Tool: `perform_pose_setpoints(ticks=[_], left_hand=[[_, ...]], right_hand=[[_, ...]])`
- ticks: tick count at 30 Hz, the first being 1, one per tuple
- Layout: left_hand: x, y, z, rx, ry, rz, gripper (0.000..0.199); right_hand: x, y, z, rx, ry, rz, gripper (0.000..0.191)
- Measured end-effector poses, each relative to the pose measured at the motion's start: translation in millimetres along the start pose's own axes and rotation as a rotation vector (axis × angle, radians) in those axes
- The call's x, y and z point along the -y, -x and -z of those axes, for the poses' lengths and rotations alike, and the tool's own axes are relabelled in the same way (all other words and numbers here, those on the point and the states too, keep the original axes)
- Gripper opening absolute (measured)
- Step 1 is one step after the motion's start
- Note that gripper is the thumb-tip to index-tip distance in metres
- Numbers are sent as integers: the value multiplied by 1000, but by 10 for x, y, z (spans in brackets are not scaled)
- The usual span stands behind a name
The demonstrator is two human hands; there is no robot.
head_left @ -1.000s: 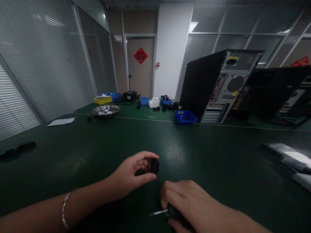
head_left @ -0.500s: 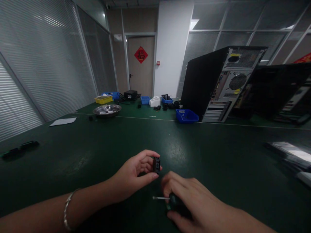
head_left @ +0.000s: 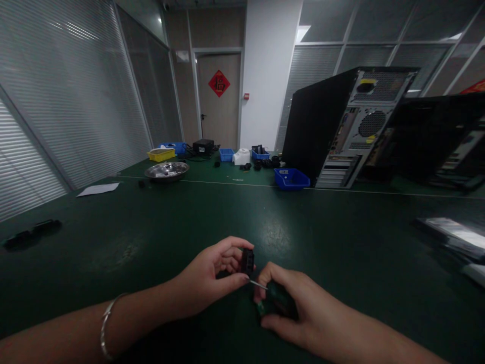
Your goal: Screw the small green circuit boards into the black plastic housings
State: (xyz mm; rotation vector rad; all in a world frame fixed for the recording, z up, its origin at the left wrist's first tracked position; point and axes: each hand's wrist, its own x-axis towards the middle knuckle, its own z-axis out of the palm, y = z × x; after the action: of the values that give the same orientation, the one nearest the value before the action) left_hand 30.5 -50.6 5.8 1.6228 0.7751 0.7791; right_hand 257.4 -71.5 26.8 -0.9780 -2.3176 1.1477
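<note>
My left hand (head_left: pixel 212 270) is closed, pinching a small black slotted plastic part (head_left: pixel 248 261) between thumb and fingertips above the green table. It looks like a connector block, but its exact kind is too small to tell. My right hand (head_left: pixel 312 308) is wrapped round the dark handle of a screwdriver (head_left: pixel 281 299). The thin metal shaft points left, its tip close to my left thumb and the lower end of the black part; whether it touches cannot be made out. A bit of green shows beside my right fingers, partly hidden.
A blue bin (head_left: pixel 291 180) stands before a black computer tower (head_left: pixel 322 126) at the back right. A metal bowl (head_left: pixel 166 172) and a yellow tray (head_left: pixel 161 154) sit back left. Flat metallic items (head_left: pixel 454 237) lie at right, dark strips (head_left: pixel 32 233) at left.
My right hand has turned, bringing the screwdriver tip up and to the right, close to the black part. My left hand has shifted slightly right, still pinching the part.
</note>
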Motion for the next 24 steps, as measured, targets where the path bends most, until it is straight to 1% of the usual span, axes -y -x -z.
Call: perform_pose_setpoints(ticks=[3,7,10,12,14,19,24], left_hand=[[3,6,-15,12,1,-14,42],[-45,48,-56,40,-44,-28,40],[-91,85,-94,111,-66,-35,38],[-113,98,-114,150,-54,-30,36],[-129,101,-127,162,-40,-24,36],[-151,100,-145,139,-28,-14,34],[-139,108,-155,111,-21,-2,36]], right_hand=[[-33,-27,-24,-69,-165,12,23],[-9,-60,-65,-280,-349,25,16],[29,-61,-99,-379,-397,45,16],[45,-49,-123,-400,-390,62,17],[52,-35,-145,-391,-388,82,18],[56,-24,-183,-359,-396,111,22],[59,-27,-199,-364,-342,140,21]])
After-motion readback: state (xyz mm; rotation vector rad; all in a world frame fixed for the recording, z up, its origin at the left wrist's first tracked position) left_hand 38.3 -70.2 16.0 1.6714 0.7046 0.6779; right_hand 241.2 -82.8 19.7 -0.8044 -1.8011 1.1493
